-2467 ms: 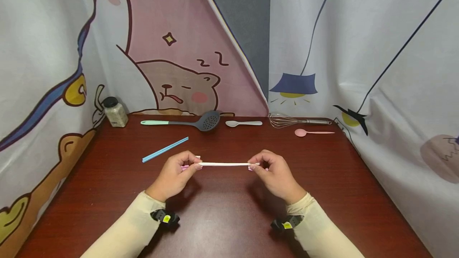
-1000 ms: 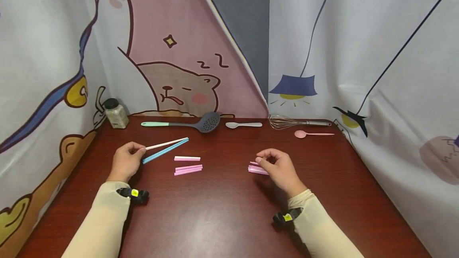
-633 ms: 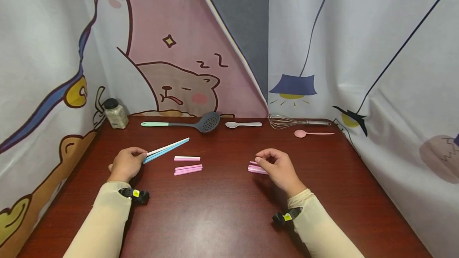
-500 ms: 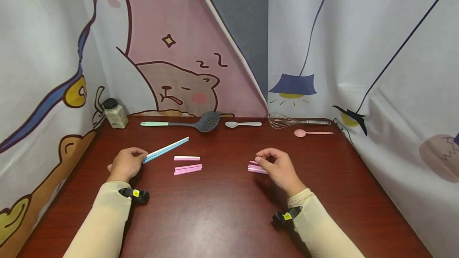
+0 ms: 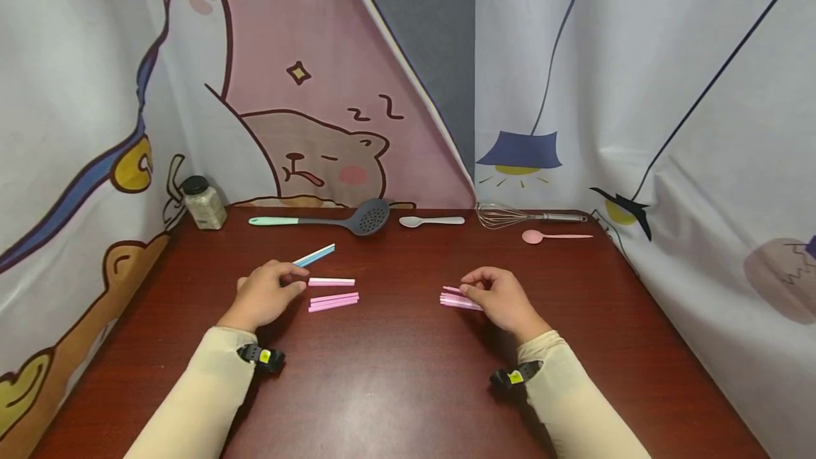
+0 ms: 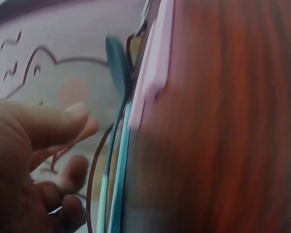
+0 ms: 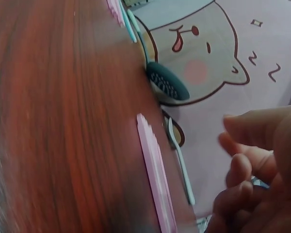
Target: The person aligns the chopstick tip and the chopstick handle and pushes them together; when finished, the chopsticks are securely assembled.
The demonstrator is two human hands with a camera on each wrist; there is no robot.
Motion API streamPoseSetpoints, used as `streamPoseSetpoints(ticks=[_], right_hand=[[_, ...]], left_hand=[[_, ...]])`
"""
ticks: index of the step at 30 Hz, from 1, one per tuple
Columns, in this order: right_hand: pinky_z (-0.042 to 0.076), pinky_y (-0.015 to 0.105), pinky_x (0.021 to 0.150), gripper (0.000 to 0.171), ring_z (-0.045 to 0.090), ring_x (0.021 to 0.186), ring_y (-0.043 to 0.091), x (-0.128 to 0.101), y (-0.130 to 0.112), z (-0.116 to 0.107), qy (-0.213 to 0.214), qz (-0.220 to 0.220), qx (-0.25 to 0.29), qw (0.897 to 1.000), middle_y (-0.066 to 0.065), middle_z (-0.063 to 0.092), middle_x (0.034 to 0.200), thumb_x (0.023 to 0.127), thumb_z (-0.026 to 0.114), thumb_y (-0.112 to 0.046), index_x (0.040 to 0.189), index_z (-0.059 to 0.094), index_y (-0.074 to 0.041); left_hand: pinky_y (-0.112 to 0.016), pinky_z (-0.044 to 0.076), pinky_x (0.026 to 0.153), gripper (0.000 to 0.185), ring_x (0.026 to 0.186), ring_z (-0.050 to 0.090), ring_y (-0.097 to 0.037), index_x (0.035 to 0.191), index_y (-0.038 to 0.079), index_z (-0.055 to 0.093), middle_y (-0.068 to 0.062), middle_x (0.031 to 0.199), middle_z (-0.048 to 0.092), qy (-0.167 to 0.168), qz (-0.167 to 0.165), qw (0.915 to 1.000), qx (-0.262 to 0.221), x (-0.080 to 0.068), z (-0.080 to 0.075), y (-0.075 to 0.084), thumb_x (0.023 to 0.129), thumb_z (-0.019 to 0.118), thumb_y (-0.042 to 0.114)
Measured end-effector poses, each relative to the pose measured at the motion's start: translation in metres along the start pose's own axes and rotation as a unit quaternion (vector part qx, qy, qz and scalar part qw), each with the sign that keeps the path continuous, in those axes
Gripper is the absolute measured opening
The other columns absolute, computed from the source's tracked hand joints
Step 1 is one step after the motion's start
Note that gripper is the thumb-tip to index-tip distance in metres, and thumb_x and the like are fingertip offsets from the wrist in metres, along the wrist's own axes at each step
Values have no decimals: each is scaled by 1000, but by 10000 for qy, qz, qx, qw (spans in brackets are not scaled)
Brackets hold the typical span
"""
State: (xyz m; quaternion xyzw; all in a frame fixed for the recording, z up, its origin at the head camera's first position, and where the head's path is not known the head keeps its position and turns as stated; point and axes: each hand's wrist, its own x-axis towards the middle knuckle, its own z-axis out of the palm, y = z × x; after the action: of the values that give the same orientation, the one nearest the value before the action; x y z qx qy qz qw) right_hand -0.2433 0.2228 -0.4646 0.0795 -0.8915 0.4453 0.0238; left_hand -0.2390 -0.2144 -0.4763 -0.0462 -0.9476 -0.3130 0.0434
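Note:
My left hand (image 5: 299, 280) lies on the table with relaxed fingers and holds nothing. Its fingertips are just left of a short white and pink stick (image 5: 331, 281). Two short pink sticks (image 5: 333, 301) lie right below that one. Long blue and white sticks (image 5: 314, 256) poke out from behind the hand; the left wrist view shows them (image 6: 117, 184) beside my fingers (image 6: 63, 126). My right hand (image 5: 467, 291) sits loosely curled, its fingertips at a small pile of pink sticks (image 5: 452, 299). In the right wrist view that pile (image 7: 155, 174) lies flat on the table, apart from my fingers (image 7: 242, 155).
Along the back edge of the dark red table (image 5: 395, 388) lie a grey skimmer with a mint handle (image 5: 357, 218), a white spoon (image 5: 431, 220), a wire whisk (image 5: 523, 217) and a pink spoon (image 5: 554, 236). A spice jar (image 5: 202, 202) stands at the back left. Printed cloth walls close three sides.
Both hands first held one white stick between them. My left hand then laid it by the blue stick, let go and moved right to the short sticks. The right hand barely moved.

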Motion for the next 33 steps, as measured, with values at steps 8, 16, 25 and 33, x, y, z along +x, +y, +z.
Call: streamPoseSetpoints(ticks=[8, 16, 25, 33], right_hand=[[39, 27, 59, 5, 48, 65, 14, 3, 9, -8, -565, 323, -597, 9961, -1, 53, 69, 91, 79, -8, 96, 77, -6], [40, 30, 64, 4, 50, 71, 16, 3, 17, -6, -994, 421, -823, 9907, 0, 59, 74, 90, 80, -7, 92, 77, -8], [41, 28, 61, 4, 50, 67, 16, 2, 17, -5, -1160, 316, -772, 9897, 0, 57, 70, 89, 78, -2, 91, 75, -5], [41, 29, 61, 4, 50, 67, 16, 2, 16, -4, -1163, 278, -907, 9887, 1, 57, 71, 89, 77, -2, 90, 73, -3]], left_hand=[[-44, 41, 76, 35, 87, 58, -20, 131, 13, 74, -2, 89, 64, -372, 438, 9980, 259, -1, 15, 24, 96, 76, 19], [-69, 36, 97, 42, 112, 67, -34, 139, 13, 68, -10, 110, 76, -641, 205, 9954, 678, 0, 20, 32, 99, 71, 24], [-66, 40, 92, 33, 125, 65, -40, 133, 10, 71, -13, 131, 73, -741, 187, 9931, 893, -3, 19, 36, 101, 68, 21], [-55, 38, 83, 17, 111, 69, -33, 115, 16, 77, -7, 113, 77, -608, 336, 9957, 614, -5, 21, 37, 101, 67, 14]])
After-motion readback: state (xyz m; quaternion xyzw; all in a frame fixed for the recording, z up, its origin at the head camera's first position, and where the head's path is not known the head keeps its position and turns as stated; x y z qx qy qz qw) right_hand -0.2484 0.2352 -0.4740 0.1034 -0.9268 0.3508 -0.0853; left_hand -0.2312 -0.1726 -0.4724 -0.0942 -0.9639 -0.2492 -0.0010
